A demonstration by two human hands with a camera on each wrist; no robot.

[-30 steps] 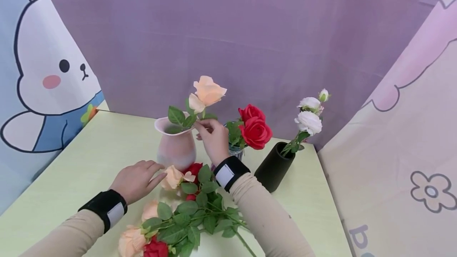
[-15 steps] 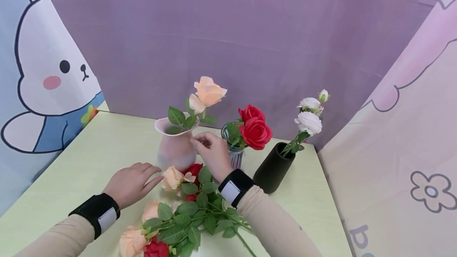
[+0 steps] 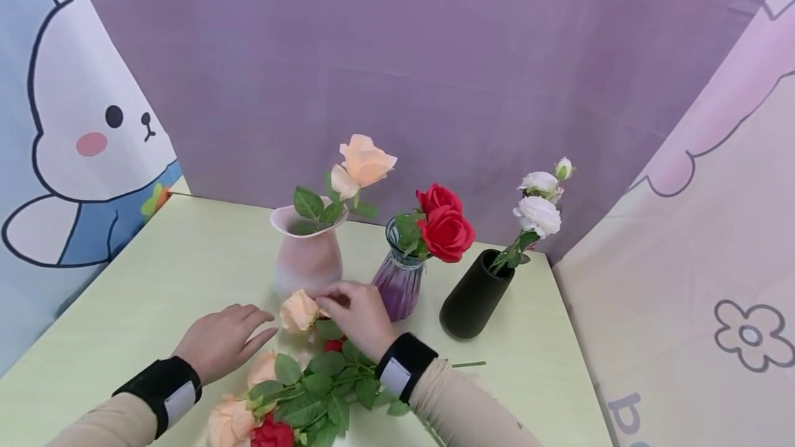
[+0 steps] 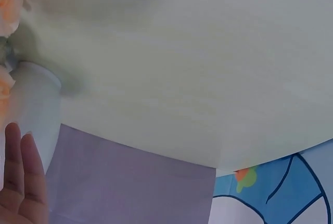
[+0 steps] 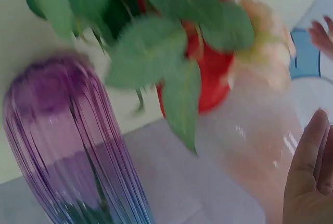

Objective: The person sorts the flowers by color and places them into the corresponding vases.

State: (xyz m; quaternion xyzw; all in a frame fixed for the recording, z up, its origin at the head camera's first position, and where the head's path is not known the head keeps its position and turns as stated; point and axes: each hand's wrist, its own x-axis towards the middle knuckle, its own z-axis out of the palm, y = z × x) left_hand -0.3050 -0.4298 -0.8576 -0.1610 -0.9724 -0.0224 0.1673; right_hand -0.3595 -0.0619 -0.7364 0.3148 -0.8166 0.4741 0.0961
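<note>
The right hand [image 3: 357, 316] is pinching at the peach rose [image 3: 298, 310] lying on the tabletop [image 3: 155, 281], just in front of the pink vase [image 3: 307, 254]. The left hand [image 3: 220, 340] is resting flat beside that bloom, fingers [image 3: 257, 326] spread.

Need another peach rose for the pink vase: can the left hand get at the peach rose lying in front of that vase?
Probably yes. The left hand lies open on the table, fingertips just short of the peach rose. The right hand touches that bloom's far side, leaving the near side free.

Purple backdrop [image 3: 435, 54] behind pale green table [image 3: 155, 274].
</note>
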